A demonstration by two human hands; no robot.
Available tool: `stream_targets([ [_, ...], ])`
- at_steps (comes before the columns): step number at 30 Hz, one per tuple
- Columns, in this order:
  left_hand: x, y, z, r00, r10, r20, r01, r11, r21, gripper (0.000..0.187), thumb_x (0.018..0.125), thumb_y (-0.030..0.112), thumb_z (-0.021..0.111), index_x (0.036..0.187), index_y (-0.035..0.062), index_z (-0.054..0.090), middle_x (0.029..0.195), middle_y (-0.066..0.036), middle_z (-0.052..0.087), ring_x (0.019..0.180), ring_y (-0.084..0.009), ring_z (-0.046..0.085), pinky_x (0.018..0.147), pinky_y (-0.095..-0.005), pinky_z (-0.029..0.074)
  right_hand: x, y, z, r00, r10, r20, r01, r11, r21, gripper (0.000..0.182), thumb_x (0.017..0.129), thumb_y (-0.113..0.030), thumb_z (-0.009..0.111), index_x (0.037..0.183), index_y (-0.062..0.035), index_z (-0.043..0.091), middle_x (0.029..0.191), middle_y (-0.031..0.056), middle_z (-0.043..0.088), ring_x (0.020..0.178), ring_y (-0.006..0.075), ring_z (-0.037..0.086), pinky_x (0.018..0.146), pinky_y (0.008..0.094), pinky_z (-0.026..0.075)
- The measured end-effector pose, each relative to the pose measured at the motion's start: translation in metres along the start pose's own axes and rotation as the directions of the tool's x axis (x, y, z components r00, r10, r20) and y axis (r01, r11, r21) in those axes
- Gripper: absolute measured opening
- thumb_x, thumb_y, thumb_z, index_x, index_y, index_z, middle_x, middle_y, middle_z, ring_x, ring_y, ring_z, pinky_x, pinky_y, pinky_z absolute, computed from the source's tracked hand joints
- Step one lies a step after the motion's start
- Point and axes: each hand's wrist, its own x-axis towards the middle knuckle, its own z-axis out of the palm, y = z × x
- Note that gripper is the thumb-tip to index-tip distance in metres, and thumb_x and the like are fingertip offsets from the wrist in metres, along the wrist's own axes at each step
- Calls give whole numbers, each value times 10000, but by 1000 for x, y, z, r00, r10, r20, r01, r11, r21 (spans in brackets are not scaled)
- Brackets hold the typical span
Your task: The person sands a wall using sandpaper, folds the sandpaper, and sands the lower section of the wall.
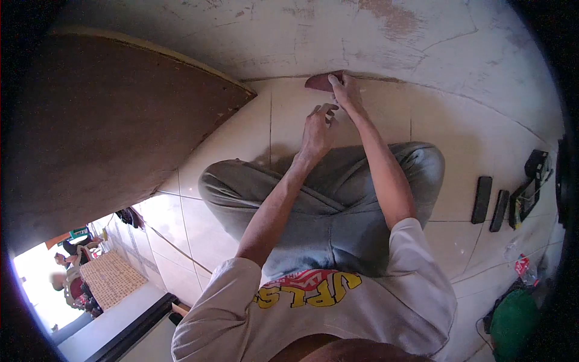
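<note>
My right hand (347, 96) grips a dark red-brown sheet of sandpaper (318, 82), with the thumb on its near face. The sheet stands slightly bent near the foot of the scuffed wall (289, 39), where wall and floor meet. Just nearer to me and to the left, my left hand (318, 130) hovers with its fingers loosely curled and apart. Nothing shows in it. Both forearms reach forward over my crossed legs (325, 223).
A large brown wooden panel (120, 120) juts in from the left. On the tiled floor (374, 114) at right lie two dark bars (481, 200), a black case (525, 196) and a green bundle (514, 323). People (72, 277) sit beyond an opening at lower left.
</note>
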Motion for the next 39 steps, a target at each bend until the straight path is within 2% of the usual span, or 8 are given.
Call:
stream_targets([
  [11,1,2,-1,1000,-9,13,9,1000,27,295,805,11,563,1098,35,578,974,-159,629,797,-264,636,726,-387,495,-3,-6,-8,998,-68,13,68,997,38,467,823,-375,569,1046,33,601,1015,275,610,963,423,576,866,471,435],
  [14,0,6,-2,999,-45,19,44,999,19,287,806,13,564,1091,39,579,972,-160,629,799,-267,637,730,-391,494,-8,-15,-11,1000,-7,-2,6,999,-50,467,825,-369,571,1040,45,599,999,276,612,949,426,578,858,475,437],
  [20,0,5,-2,1000,-24,18,23,999,34,276,804,10,564,1078,41,582,959,-154,631,797,-268,636,721,-390,498,-7,-15,-12,999,-23,31,21,998,54,476,822,-351,580,1064,59,580,1042,292,589,1003,442,547,880,491,417],
  [22,0,11,-5,997,-67,41,67,998,-20,298,770,-13,548,1066,8,573,971,-197,611,909,-359,608,794,-427,473,-8,-16,-12,999,-43,17,41,996,78,459,818,-331,590,1048,66,581,1008,291,600,981,443,557,867,496,420],
  [23,0,10,-4,997,-67,41,68,998,-19,298,770,-13,548,1066,8,573,971,-197,611,909,-359,608,794,-427,473,-9,-16,-12,999,-42,17,41,996,78,459,818,-331,590,1048,66,581,1008,291,600,981,443,557,867,496,420],
  [25,1,5,0,999,-42,-6,42,999,26,285,798,-1,561,1078,43,592,948,-150,634,777,-256,632,707,-382,505,-11,-16,-12,998,-54,-34,55,998,20,440,817,-320,597,1022,69,589,955,283,616,933,436,578,843,496,432],
  [38,0,5,-2,1000,-13,-6,13,1000,21,268,801,15,556,1064,46,590,939,-138,635,767,-253,632,720,-383,499,2,2,-2,995,-91,-38,92,996,21,464,821,-378,591,999,51,602,953,277,607,931,426,569,835,486,433],
  [39,0,6,-2,999,-36,14,36,999,0,281,788,14,550,1067,25,580,947,-167,619,818,-297,623,736,-404,488,1,1,-5,997,-79,-7,79,996,46,481,824,-391,581,1019,49,598,973,279,602,953,426,560,853,486,425],
])
